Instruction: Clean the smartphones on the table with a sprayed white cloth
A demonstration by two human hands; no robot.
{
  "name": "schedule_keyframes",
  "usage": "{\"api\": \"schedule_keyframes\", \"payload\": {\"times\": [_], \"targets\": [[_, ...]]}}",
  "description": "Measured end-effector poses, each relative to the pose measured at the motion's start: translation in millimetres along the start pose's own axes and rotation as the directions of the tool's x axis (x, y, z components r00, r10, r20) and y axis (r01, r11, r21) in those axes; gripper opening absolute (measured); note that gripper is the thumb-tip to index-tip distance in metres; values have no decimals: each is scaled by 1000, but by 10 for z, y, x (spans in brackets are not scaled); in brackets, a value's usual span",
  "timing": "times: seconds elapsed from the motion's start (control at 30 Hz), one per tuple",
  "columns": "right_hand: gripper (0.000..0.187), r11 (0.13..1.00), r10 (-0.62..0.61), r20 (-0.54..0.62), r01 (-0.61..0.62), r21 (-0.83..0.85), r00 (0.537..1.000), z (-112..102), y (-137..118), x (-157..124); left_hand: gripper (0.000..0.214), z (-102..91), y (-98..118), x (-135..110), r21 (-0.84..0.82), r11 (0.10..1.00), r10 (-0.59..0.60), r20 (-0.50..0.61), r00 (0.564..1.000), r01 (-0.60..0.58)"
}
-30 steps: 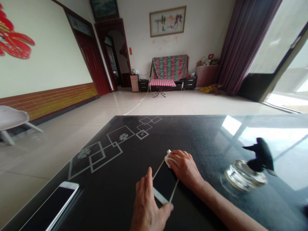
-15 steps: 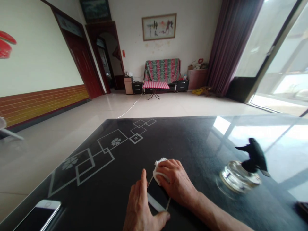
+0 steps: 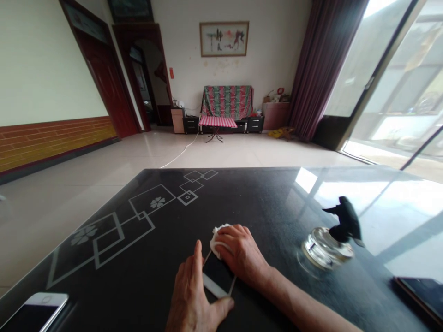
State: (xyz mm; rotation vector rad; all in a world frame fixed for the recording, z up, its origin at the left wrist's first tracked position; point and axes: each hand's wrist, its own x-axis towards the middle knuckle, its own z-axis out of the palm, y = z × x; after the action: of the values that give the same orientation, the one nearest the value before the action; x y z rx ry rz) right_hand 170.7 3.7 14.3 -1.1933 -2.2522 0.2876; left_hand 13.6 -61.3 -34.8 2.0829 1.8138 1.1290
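Observation:
A phone [image 3: 217, 276] with a dark screen lies flat on the black glass table [image 3: 263, 207], just in front of me. My left hand [image 3: 194, 299] braces it, index finger along its left edge and thumb under its near end. My right hand [image 3: 240, 253] is closed on a small white cloth [image 3: 216, 240] and presses it onto the far end of the screen.
A second white phone [image 3: 32, 313] lies at the table's near left corner. A glass ashtray [image 3: 325, 251] with a black object [image 3: 344, 221] on it stands to the right. Another dark phone [image 3: 420, 295] sits at the right edge. A tiled floor, sofa and doors lie beyond.
The view has swung right, so everything has shifted left in frame. My right hand with the cloth stays on the far end of the screen. The left hand keeps its hold.

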Motion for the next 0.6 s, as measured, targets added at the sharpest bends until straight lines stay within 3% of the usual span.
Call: {"api": "schedule_keyframes", "payload": {"times": [0.13,0.3,0.43,0.6], "targets": [[18,994,59,-43,-63,-86,997,-42,144,51,111,-21,-60,23,-8,999,38,71,997,-38],[18,980,134,-89,-145,-137,987,-81,237,44,112,-36,-52,38,-16,1000,22,80,997,-21],[15,991,86,-82,-93,-97,993,-80,130,-17,113,-40,-25,33,-17,1000,13,80,997,-12],[12,999,-3,31,1,37,1000,-46,-165,-138,109,-12,-40,37,-2,998,56,44,997,-56]]}}
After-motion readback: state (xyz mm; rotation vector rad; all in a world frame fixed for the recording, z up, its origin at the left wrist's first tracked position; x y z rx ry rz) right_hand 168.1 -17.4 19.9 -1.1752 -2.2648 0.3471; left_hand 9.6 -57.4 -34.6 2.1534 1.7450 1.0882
